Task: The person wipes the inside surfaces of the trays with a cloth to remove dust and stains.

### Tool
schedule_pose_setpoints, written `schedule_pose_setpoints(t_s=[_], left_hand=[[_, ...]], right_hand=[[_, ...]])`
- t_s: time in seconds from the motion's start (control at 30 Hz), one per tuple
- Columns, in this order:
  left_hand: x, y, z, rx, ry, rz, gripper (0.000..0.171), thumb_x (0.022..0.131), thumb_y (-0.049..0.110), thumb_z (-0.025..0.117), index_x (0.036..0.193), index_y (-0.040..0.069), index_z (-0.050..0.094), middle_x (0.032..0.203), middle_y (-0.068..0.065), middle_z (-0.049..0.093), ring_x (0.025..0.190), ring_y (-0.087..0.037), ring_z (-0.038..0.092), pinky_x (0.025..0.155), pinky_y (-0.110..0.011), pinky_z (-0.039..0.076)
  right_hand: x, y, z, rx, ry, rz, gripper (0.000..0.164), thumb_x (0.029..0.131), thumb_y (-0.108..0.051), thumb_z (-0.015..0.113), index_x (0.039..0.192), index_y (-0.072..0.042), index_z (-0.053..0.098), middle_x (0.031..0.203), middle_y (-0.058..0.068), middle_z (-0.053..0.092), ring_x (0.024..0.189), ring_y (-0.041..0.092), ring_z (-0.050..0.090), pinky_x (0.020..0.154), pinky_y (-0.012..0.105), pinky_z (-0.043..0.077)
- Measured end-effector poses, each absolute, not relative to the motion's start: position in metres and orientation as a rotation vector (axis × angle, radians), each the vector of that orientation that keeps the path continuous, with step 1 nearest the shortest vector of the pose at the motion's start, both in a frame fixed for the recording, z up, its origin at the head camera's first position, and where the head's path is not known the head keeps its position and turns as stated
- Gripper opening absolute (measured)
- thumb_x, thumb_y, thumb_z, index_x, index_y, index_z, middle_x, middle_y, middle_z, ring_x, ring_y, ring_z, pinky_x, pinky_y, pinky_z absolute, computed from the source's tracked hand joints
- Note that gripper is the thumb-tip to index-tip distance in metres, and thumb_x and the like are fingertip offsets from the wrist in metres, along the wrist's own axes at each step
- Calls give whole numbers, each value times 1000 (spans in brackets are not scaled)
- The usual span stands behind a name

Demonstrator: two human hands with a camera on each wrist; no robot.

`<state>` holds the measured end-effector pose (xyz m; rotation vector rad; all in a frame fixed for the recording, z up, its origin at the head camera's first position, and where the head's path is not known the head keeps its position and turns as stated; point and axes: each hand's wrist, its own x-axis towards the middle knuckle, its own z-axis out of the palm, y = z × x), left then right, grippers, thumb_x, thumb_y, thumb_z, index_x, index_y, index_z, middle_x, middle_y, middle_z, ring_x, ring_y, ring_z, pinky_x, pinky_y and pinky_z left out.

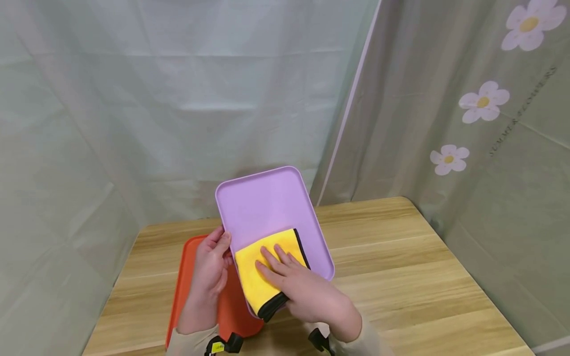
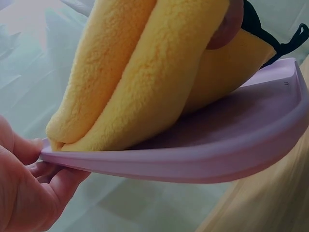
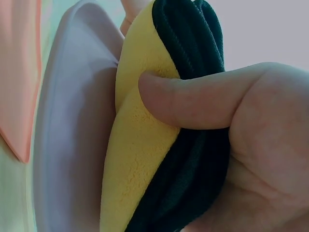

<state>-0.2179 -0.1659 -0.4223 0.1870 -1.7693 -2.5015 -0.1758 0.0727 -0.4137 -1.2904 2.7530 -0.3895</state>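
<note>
left hand [image 1: 210, 269]: near left, forearm coming up from the near edge, fingers and thumb pinching the left rim of the purple tray [image 1: 267, 207]; in the left wrist view the fingertips [image 2: 29, 150] clamp that rim from both sides.
orange tray [image 1: 189, 267]: flat on the wooden table [image 1: 423, 277], near left, mostly hidden behind the left hand and the purple tray.
purple tray: held up off the table, tilted with its far end raised, centre of the scene, above and partly over the orange tray (whether they touch, cannot tell).
yellow cloth [image 1: 262, 267]: folded, black edging, lying on the near half of the purple tray, under the right hand.
right hand [image 1: 307, 289]: near centre-right, wrist low, fingers [image 1: 278, 259] extended and slightly spread, pressing flat on the cloth in the head view.
right wrist view only: thumb [image 3: 193, 104] curled into the fold, so the hand grips the cloth [image 3: 140, 159] between thumb and fingers; black side of the cloth bunched in the palm.
left wrist view only: the cloth [image 2: 130, 77] shows as two thick folds resting on the tray [image 2: 203, 159], and the tray's shallow raised rim is seen edge-on.
backdrop: pale sheet far left, flowered curtain [image 1: 483, 101] right.
counts: 2 hands, 2 trays, 1 cloth, 1 table.
</note>
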Motion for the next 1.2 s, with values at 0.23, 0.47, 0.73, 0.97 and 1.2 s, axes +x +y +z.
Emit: schedule_pose_setpoints(t_s=[0.23, 0.47, 0.73, 0.97, 1.2], left_hand=[[-218, -165, -421, 162, -1758, -2494, 42, 114, 8, 49, 149, -14, 47, 103, 1, 72, 86, -12, 71, 73, -26, 61], [-217, -165, -421, 172, -1762, -2496, 41, 113, 8, 51, 148, -13, 49, 100, 2, 72, 83, -11, 70, 66, -23, 57], [-217, -166, -419, 158, -1755, -2507, 40, 113, 6, 49, 148, -13, 48, 95, 3, 72, 77, -10, 69, 62, -21, 54], [-216, -168, -420, 139, -1748, -2511, 35, 113, 6, 49, 144, -10, 52, 92, 3, 70, 75, -10, 67, 61, -21, 53], [-217, -169, -420, 179, -1737, -2497, 30, 112, 6, 51, 139, -7, 57, 88, 3, 69, 72, -9, 66, 57, -20, 50]], right_hand=[[-179, 79, -413, -1281, 2713, -463, 104, 81, 16, 66, 171, -19, 28, 178, 2, 13, 164, 30, 5, 130, 46, 18], [-181, 92, -415, -1255, 2700, -509, 104, 80, 24, 58, 170, -18, 29, 178, 1, 13, 164, 30, 5, 130, 46, 16], [-188, 115, -422, -1250, 2709, -587, 107, 74, 28, 51, 170, -15, 30, 178, 6, 15, 163, 37, 5, 129, 55, 15], [-192, 127, -419, -1216, 2704, -687, 99, 79, 27, 45, 169, -13, 33, 178, 9, 16, 163, 40, 5, 128, 58, 15], [-193, 125, -419, -1205, 2705, -651, 99, 81, 27, 46, 169, -13, 31, 178, 8, 14, 163, 38, 4, 129, 56, 15]])
